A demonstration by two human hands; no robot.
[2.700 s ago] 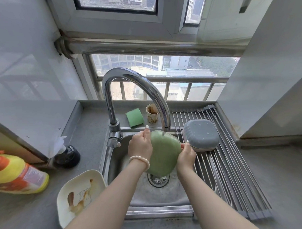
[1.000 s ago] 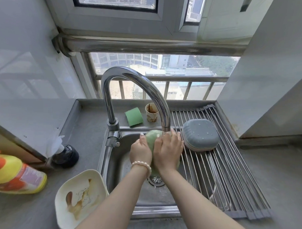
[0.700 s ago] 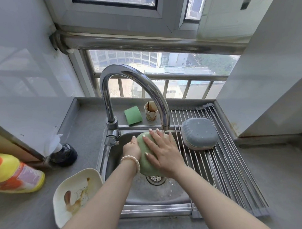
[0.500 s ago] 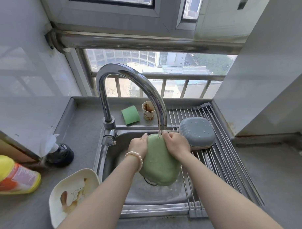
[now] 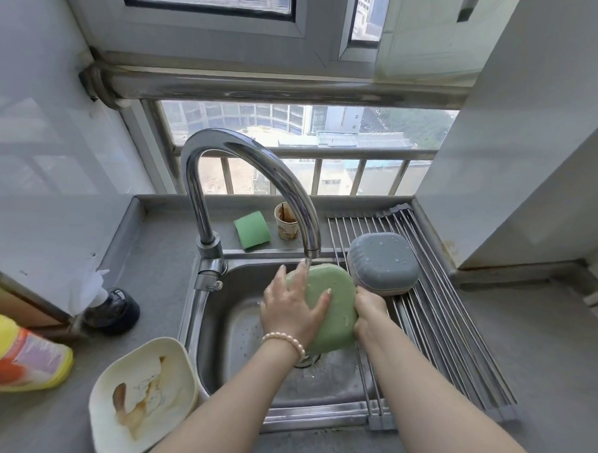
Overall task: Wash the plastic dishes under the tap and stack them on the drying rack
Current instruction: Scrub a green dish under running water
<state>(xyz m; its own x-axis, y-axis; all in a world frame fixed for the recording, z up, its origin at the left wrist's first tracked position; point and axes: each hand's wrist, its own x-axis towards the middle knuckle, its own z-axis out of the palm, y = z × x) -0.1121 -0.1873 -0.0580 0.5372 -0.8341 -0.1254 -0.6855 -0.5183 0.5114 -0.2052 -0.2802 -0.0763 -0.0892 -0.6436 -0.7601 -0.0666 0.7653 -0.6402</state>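
Head view: the green dish point(image 5: 331, 306) sits tilted over the sink point(image 5: 226, 330), under the tap point(image 5: 248, 167) stream at its 11 o'clock edge. The left hand point(image 5: 290, 311) lies flat on its back with straight fingers; the right hand point(image 5: 370, 313) grips its 3 o'clock edge. A grey dish point(image 5: 383, 264) rests upside down on the drying rack point(image 5: 446, 323), at 1 o'clock from the green one. A stained cream dish point(image 5: 144, 397) waits on the counter point(image 5: 550, 370) at 8 o'clock. Wet plastic held by one edge could slip into the sink, and spray may hit the grey dish.
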